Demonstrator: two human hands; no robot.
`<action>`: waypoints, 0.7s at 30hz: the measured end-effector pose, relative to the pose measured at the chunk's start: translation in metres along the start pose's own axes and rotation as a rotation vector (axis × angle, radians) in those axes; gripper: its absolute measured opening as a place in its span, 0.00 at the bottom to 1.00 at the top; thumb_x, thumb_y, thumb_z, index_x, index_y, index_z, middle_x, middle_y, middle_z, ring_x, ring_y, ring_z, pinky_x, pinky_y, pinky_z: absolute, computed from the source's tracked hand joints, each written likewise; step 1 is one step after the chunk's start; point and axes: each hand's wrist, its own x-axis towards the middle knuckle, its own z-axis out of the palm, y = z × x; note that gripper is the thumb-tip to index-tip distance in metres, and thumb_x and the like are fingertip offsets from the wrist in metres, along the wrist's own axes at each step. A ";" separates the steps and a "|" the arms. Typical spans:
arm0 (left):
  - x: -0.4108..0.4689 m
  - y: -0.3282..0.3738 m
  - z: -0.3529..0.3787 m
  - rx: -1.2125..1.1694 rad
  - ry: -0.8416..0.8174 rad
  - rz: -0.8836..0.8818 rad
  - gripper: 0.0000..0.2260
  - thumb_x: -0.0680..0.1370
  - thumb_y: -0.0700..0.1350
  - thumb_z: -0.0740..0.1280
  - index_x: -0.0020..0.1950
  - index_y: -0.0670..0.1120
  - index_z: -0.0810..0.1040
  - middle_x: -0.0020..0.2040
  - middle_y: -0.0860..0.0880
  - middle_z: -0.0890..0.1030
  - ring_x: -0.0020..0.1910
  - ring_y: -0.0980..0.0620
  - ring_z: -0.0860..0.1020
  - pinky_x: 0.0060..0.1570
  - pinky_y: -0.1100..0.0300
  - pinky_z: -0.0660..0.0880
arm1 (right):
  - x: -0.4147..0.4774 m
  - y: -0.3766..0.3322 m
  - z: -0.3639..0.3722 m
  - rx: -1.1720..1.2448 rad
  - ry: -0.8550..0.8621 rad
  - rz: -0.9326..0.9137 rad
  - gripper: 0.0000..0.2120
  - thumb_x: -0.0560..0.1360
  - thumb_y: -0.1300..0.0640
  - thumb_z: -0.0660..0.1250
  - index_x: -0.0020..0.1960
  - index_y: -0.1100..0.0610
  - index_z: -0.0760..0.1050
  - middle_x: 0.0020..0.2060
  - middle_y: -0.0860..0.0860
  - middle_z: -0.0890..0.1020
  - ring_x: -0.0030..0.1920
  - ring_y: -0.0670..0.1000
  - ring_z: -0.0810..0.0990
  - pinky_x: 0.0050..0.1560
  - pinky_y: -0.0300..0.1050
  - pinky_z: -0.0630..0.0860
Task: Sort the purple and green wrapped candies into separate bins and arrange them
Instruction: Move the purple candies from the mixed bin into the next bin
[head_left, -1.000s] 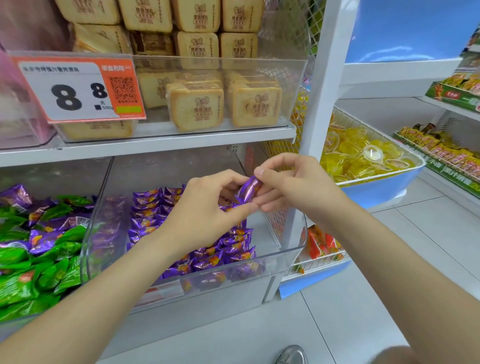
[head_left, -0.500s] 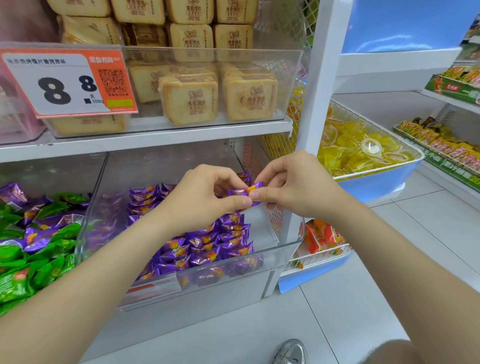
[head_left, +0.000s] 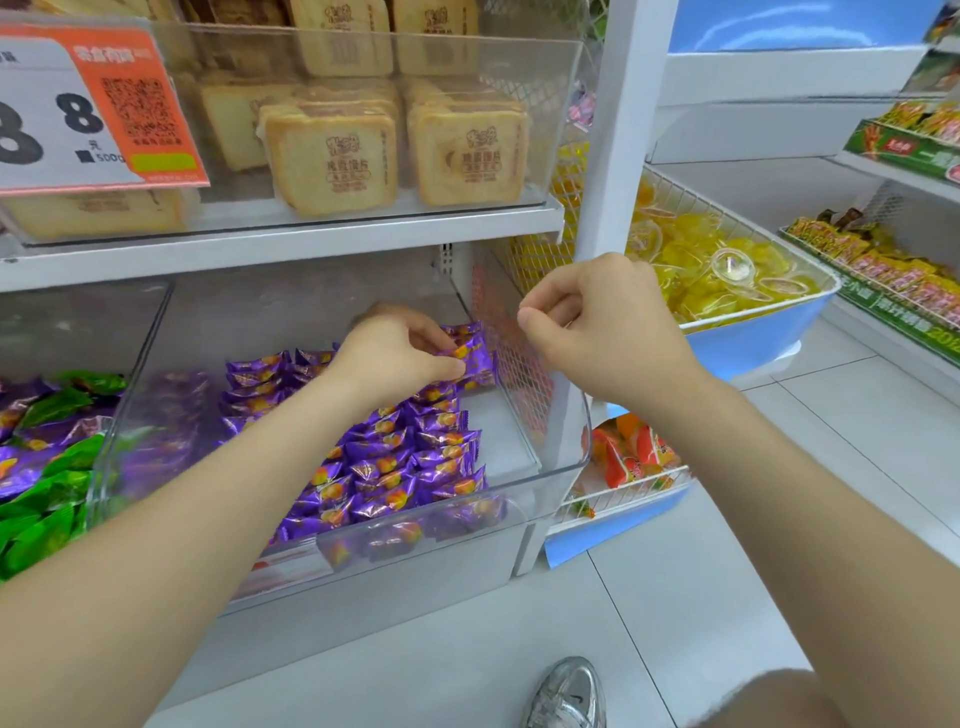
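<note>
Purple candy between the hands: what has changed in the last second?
The right hand let go of the purple candy and drew back, curled and empty. The left hand alone pinches it and has lowered it to the back row in the clear bin. The purple rows and mixed pile stayed put.

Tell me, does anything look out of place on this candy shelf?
Yes. The left bin is a jumble: purple candies lie mixed among the green ones, still unsorted. The middle bin holds only purple, lined up in rows.
</note>
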 end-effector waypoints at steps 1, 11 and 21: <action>0.003 0.002 0.006 0.056 0.006 0.026 0.11 0.70 0.53 0.82 0.48 0.52 0.88 0.42 0.55 0.86 0.42 0.58 0.84 0.38 0.66 0.74 | 0.000 0.000 0.000 0.008 0.004 0.008 0.05 0.73 0.54 0.72 0.41 0.49 0.85 0.28 0.44 0.82 0.34 0.44 0.84 0.49 0.45 0.82; 0.018 0.010 0.047 0.476 0.013 0.069 0.08 0.71 0.56 0.80 0.44 0.57 0.84 0.47 0.55 0.83 0.56 0.47 0.80 0.63 0.45 0.73 | 0.000 0.002 0.003 0.036 -0.010 0.040 0.05 0.73 0.54 0.71 0.40 0.48 0.85 0.27 0.44 0.83 0.34 0.43 0.84 0.46 0.46 0.83; 0.016 0.005 0.057 0.647 0.104 0.079 0.08 0.73 0.55 0.75 0.48 0.56 0.82 0.48 0.54 0.82 0.60 0.44 0.74 0.59 0.47 0.68 | 0.000 0.006 0.007 0.054 -0.066 0.009 0.05 0.74 0.55 0.71 0.41 0.48 0.85 0.28 0.43 0.83 0.33 0.40 0.83 0.40 0.39 0.81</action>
